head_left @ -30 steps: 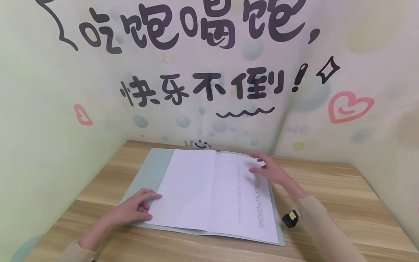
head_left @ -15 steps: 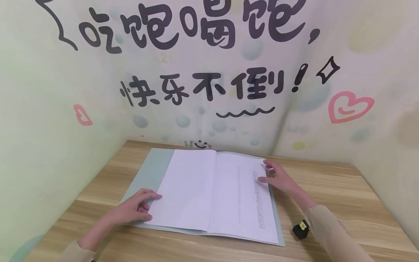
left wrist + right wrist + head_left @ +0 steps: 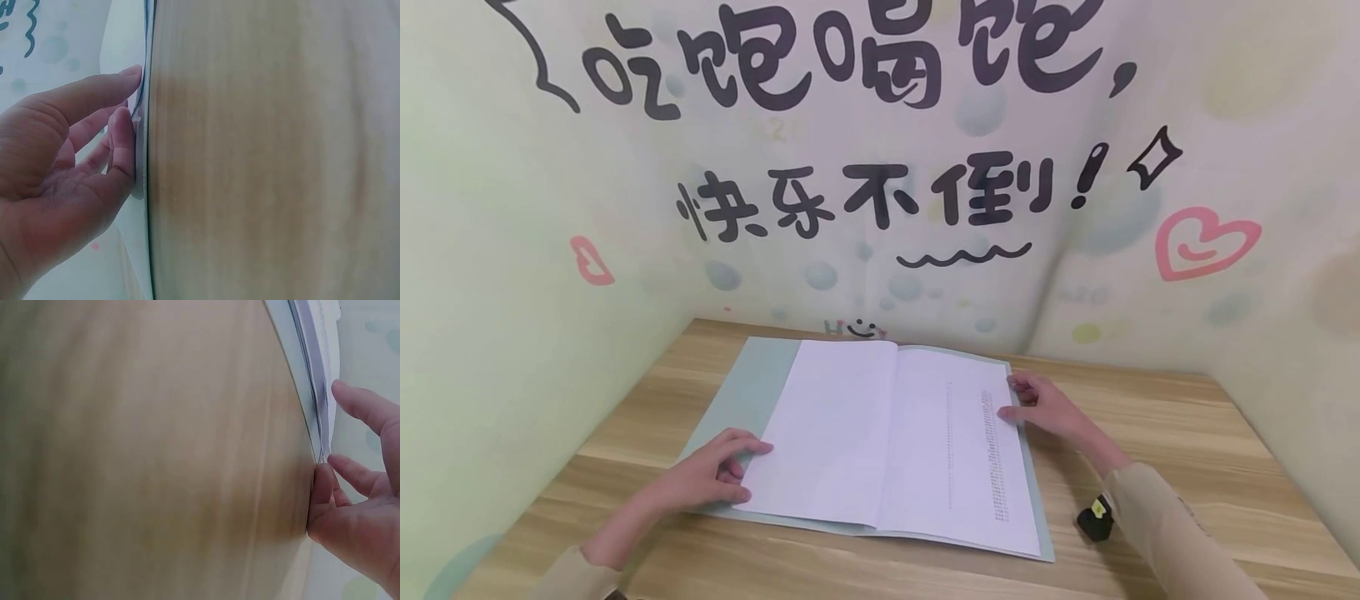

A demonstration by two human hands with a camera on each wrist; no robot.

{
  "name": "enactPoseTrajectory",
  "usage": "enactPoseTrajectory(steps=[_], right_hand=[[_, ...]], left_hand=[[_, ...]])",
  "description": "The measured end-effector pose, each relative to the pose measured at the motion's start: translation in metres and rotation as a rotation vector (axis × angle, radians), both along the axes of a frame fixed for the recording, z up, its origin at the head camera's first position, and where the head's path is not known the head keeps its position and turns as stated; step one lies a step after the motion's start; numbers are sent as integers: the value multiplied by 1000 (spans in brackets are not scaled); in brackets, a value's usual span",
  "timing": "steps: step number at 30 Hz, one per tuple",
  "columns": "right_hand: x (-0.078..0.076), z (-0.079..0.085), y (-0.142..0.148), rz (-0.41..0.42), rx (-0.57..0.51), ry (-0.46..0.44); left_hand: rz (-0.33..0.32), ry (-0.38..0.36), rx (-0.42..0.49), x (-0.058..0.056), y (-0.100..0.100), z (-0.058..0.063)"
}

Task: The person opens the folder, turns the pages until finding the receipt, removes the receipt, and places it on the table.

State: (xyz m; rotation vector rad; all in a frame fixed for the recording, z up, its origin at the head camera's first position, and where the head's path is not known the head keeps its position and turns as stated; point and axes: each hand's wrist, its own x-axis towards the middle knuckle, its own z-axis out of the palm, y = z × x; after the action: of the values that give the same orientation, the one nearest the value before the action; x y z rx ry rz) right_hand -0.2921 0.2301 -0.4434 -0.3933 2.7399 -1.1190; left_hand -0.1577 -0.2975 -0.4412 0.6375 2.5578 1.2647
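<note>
Two beige sleeves (image 3: 1180, 537) enter at the lower edge of the head view. Beside the right sleeve is a black block (image 3: 1094, 523) with a yellow patch. The left hand (image 3: 707, 473) lies at the lower left of the folder (image 3: 752, 396); its thumb is spread from the loosely bent fingers, with thumb and index fingertips at the outer edge of the left page (image 3: 827, 425). The right hand (image 3: 1048, 408) is at the outer edge of the right page (image 3: 917, 433), near its upper corner: thumb tip against the paper, fingers relaxed and apart from the thumb.

The pale blue folder lies spread flat on the wood-grain table (image 3: 1150, 408), between the hands. Left page: blank. Right page: two columns of small print, not legible. Behind the table, the wall (image 3: 647, 292) carries large black lettering (image 3: 880, 196) and a pink heart (image 3: 1198, 252).
</note>
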Motion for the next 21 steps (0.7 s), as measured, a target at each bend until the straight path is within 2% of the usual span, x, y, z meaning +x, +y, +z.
enactPoseTrajectory(steps=[4,11,21], right_hand=[[0,2,2,7,-4,-8],[0,0,5,45,-16,7],[-2,-3,7,129,15,64]], left_hand=[[6,-5,-1,-1,-1,-1],[-23,25,0,-2,-1,0],[-5,6,-15,0,0,1]])
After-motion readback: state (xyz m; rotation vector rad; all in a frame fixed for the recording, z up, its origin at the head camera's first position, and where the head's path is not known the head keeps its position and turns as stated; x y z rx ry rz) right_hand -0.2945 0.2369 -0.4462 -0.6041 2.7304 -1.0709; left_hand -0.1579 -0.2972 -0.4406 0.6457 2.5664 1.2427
